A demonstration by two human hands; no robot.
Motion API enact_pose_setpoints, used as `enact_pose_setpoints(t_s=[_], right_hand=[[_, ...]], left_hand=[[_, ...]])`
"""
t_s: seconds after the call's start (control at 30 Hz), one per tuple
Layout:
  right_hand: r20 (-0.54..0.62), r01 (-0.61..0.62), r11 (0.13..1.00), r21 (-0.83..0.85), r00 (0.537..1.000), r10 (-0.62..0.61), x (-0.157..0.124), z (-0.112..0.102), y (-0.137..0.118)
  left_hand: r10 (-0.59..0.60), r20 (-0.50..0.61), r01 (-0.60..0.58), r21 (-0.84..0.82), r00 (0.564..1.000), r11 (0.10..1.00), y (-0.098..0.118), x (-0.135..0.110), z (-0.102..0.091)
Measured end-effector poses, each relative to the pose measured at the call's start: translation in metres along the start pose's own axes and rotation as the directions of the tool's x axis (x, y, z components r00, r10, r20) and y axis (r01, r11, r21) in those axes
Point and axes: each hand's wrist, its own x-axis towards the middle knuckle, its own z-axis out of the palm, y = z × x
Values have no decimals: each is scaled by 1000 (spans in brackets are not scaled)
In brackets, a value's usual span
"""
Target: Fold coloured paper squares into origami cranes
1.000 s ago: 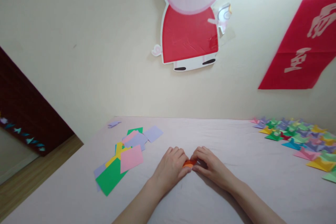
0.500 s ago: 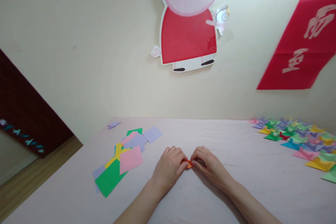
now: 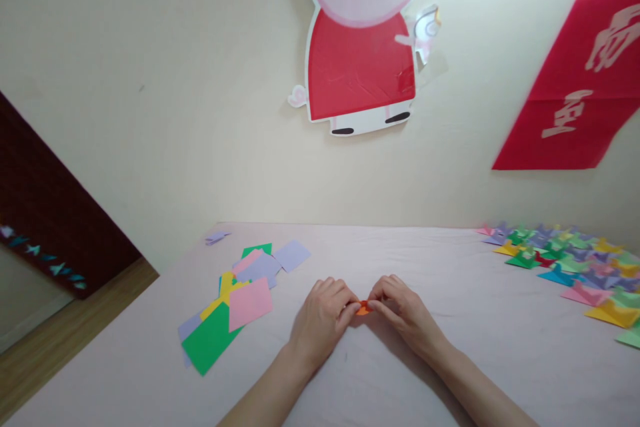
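A small folded piece of orange paper (image 3: 364, 309) is held low over the pale cloth-covered table (image 3: 370, 373). My left hand (image 3: 327, 310) pinches its left end between thumb and fingers. On the other end, the thumb and fingers of my right hand (image 3: 400, 310) are closed as well. Much of the orange paper is hidden behind my fingertips, so its exact folded shape cannot be made out.
Loose coloured sheets lie on the left, among them a green sheet (image 3: 211, 340) and a pink square (image 3: 250, 305). A folded purple paper (image 3: 217, 237) sits near the back left corner. Rows of folded paper figures (image 3: 560, 273) fill the right side, and a wall (image 3: 240, 167) stands behind.
My right hand has shifted slightly right and up, and a little more of the orange paper shows between the fingers. Both hands still hold it. The view has moved slightly.
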Motion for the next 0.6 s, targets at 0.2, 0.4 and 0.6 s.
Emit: enact_pose_setpoints(t_s=[0.2, 0.4, 0.6], right_hand=[[-15, 37, 999, -3, 999, -37, 1, 0, 1], [-48, 7, 996, 92, 999, -3, 0, -2, 3], [-41, -27, 984, 175, 999, 35, 2, -1, -3]], left_hand=[[-19, -37, 17, -71, 999, 997, 4, 1, 2], [-63, -75, 53, -130, 995, 990, 4, 1, 1], [-54, -97, 44, -100, 994, 994, 6, 1, -2]])
